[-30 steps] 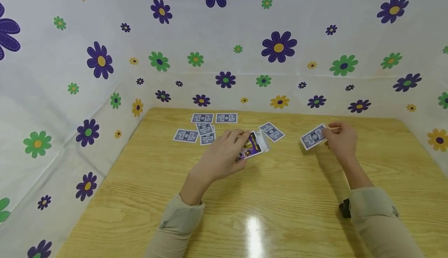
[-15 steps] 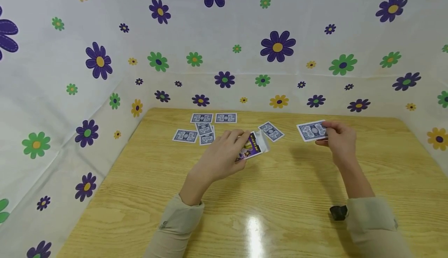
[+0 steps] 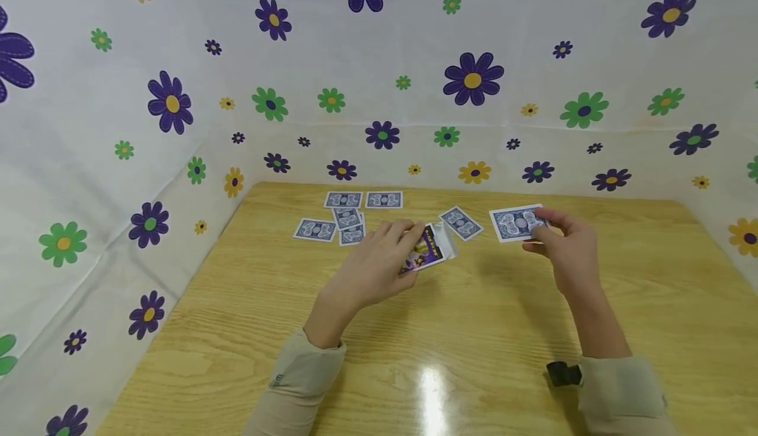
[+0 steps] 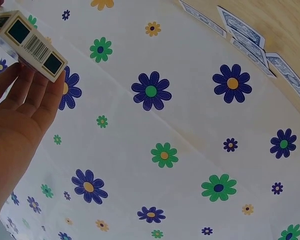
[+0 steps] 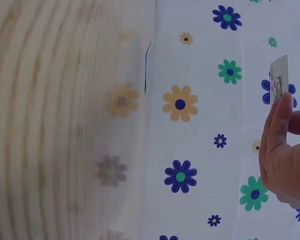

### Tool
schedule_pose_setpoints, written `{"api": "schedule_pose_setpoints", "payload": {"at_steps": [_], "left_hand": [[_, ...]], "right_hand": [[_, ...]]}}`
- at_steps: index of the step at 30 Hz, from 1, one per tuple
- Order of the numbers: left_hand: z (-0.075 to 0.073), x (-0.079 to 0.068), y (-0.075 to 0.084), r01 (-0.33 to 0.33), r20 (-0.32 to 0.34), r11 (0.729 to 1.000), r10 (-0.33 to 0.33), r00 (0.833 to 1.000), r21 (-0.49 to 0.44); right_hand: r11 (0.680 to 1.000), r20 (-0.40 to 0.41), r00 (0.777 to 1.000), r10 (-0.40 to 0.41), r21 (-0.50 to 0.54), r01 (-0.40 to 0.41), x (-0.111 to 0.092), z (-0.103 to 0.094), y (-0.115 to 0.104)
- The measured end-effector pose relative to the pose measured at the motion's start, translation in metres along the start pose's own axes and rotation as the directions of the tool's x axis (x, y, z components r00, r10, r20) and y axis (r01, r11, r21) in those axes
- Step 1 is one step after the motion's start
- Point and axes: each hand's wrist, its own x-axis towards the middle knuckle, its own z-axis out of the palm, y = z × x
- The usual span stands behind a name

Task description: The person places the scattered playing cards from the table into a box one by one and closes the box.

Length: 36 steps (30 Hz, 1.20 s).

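My left hand (image 3: 379, 262) grips a purple card box (image 3: 425, 252) whose white flap (image 3: 445, 240) stands open toward the right. In the left wrist view, the fingers wrap the box's barcode end (image 4: 36, 47). My right hand (image 3: 571, 252) pinches a blue-backed playing card (image 3: 514, 223) by its right end, held above the table with the back facing up. The right wrist view shows a bit of the card's printed face (image 5: 279, 80). A single face-down playing card (image 3: 460, 223) lies just beyond the box's open end.
Several face-down cards lie at the back left, among them a far-left card (image 3: 315, 229) and a back-row card (image 3: 384, 200); some overlap. A flower-patterned cloth (image 3: 414, 107) rises behind the wooden table (image 3: 367, 370) and along its left side.
My right hand has moved a little left with its card, which has turned from a slant to nearly level. The left hand and the box have stayed in place.
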Motion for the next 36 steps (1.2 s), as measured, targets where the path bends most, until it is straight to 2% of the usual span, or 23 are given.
{"api": "schedule_pose_setpoints", "payload": {"at_steps": [4,12,21,27,33,36], "left_hand": [[0.003,0.002,0.002,-0.006,0.011,1.0,0.006,1.0,0.001],[0.003,0.002,0.002,0.0,0.002,1.0,0.0,1.0,0.008],[0.004,0.002,0.005,-0.024,-0.001,0.999,0.024,1.0,0.022],[0.003,0.004,0.007,-0.035,0.01,0.999,0.035,0.999,0.029],[0.001,0.004,0.01,-0.047,0.015,0.999,0.047,0.999,0.028],[0.001,0.003,0.01,-0.048,0.002,0.999,0.048,0.999,0.019]], "right_hand": [[0.999,0.005,1.0,-0.016,-0.052,0.016,-0.007,0.003,0.001],[0.987,0.068,0.992,-0.104,-0.114,0.111,-0.023,0.017,-0.003],[0.954,0.135,0.958,-0.253,-0.133,0.27,-0.042,0.031,-0.002],[0.94,0.158,0.949,-0.271,-0.17,0.297,-0.047,0.035,0.001],[0.941,0.151,0.947,-0.285,-0.143,0.306,-0.05,0.037,0.0],[0.94,0.172,0.939,-0.299,-0.117,0.321,-0.051,0.039,0.0]]}}
